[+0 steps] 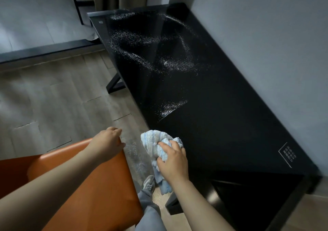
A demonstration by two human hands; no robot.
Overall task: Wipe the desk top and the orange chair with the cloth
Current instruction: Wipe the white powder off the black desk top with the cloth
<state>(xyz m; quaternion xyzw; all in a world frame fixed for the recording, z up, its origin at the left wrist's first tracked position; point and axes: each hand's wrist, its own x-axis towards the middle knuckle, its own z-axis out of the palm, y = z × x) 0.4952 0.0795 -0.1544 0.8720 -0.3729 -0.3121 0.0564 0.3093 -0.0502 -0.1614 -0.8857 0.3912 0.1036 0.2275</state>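
Note:
A black glossy desk top (pixel 221 110) runs from the far middle to the near right, along the wall. White specks lie scattered in swirls (pixel 150 53) over its far half, with a smaller patch near its left edge. My right hand (pixel 173 161) grips a bunched light-blue cloth (pixel 156 143) at the desk's near left edge; part of the cloth hangs down below the hand. The orange chair (pixel 92 186) stands at the lower left. My left hand (pixel 108 142) rests on the far corner of the chair, fingers curled over its edge.
A grey wall (pixel 266 44) borders the desk on the right. Wood-look floor (pixel 53 106) lies to the left, with a dark bed frame (pixel 44 51) and curtain at the back. My grey trouser leg and shoe (pixel 149 183) stand between chair and desk.

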